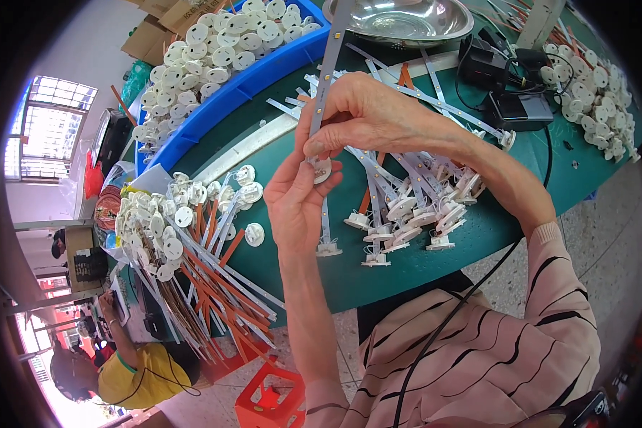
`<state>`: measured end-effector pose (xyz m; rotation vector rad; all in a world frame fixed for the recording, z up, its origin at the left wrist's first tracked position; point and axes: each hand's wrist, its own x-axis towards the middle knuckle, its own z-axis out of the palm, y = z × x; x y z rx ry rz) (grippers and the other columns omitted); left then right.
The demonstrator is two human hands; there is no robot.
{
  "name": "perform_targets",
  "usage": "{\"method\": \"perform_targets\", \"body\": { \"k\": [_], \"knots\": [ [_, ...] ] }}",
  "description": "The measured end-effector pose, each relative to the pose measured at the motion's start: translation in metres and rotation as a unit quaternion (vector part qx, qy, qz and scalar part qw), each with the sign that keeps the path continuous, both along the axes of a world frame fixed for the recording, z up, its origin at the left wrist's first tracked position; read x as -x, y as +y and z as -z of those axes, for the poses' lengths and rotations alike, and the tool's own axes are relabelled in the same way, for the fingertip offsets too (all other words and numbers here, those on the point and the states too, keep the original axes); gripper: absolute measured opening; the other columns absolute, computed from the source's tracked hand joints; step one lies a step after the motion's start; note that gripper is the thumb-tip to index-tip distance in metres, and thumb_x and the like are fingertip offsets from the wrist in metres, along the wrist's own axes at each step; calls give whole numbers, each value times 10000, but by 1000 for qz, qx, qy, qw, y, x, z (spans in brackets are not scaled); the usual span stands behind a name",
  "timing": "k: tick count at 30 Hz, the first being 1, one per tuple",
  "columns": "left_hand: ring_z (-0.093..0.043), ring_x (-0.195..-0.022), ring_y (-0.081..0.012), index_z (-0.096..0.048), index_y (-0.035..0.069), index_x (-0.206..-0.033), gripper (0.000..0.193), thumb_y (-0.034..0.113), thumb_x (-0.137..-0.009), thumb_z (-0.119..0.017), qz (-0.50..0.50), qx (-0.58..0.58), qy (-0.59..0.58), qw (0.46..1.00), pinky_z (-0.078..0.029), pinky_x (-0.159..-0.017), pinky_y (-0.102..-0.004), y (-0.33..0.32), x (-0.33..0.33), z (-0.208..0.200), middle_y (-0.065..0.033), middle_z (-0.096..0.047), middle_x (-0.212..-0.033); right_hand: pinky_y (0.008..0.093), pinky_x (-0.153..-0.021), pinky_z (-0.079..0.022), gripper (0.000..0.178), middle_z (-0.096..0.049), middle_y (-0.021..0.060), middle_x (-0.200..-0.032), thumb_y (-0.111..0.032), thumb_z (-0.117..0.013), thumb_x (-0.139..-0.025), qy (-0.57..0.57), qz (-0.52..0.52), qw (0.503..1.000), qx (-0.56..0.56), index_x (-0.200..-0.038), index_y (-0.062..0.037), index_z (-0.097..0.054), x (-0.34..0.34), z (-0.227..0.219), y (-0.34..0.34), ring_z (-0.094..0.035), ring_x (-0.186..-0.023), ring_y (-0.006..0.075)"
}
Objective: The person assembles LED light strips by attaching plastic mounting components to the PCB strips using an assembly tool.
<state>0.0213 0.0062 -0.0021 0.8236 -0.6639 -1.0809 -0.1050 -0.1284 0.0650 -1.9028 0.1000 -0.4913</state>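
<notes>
My right hand [374, 118] pinches a narrow LED strip [327, 68] that stands up past the top of the view. Just below it, the fingers of my left hand [296, 207] close round a white round end cap [322, 171] at the strip's lower end. The two hands meet there, and my fingers partly hide the joint. Beneath and to the right lies a pile of LED strips with white caps [403, 207] wired to their ends. To the left of my left hand are loose white caps [254, 234] and a bundle of silver and orange-brown strips [225, 292].
A blue bin [225, 107] full of white caps stands at the back left. Behind my hands sits a shiny metal bowl [406, 21]. Black power adapters [517, 110] with cables and another cap heap [598, 103] are at right. A person in yellow [132, 378] sits at left.
</notes>
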Motion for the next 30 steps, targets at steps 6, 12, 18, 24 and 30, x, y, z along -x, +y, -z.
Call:
{"method": "perform_targets", "body": {
  "k": [6,12,18,24,30],
  "knots": [
    [-608,-964,-319,-460,-79,-1212,327,95,-936,-444,16,-2,5,1000,-524,-846,-380,-2,4,-4,-186,-571,-1109,234,-603,-466,158,-630,52,-785,-86,-631,-792,-2,1,1000,1,-792,71,-651,2,-3,0,-560,-658,100],
    [-621,-929,-297,-476,-103,-1184,313,62,-919,-451,3,-10,-3,1000,-536,-808,-367,-3,8,-5,-188,-587,-1062,220,-587,-470,164,-633,53,-799,-113,-644,-801,50,-3,998,-42,-802,50,-667,-1,3,-10,-565,-637,93],
    [-623,-918,-295,-503,-104,-1144,283,56,-917,-451,3,-18,-10,1000,-530,-824,-377,-2,6,-6,-180,-600,-1021,201,-596,-486,181,-631,40,-801,-140,-646,-821,63,1,996,-63,-800,37,-671,-4,-1,-7,-581,-660,79],
    [-618,-915,-284,-492,-87,-1115,258,90,-934,-447,-17,-10,15,1000,-521,-841,-384,-5,9,-4,-143,-588,-1007,209,-634,-509,189,-634,41,-794,-172,-630,-843,70,34,993,-88,-865,12,-667,-6,-2,3,-610,-696,83],
    [-609,-957,-327,-462,-78,-1130,252,62,-921,-461,-3,0,24,1000,-516,-877,-399,-2,7,-5,-178,-584,-1030,217,-639,-512,190,-639,52,-751,-180,-630,-843,60,44,993,-89,-881,3,-668,-7,-5,11,-612,-697,86]
  ]
}}
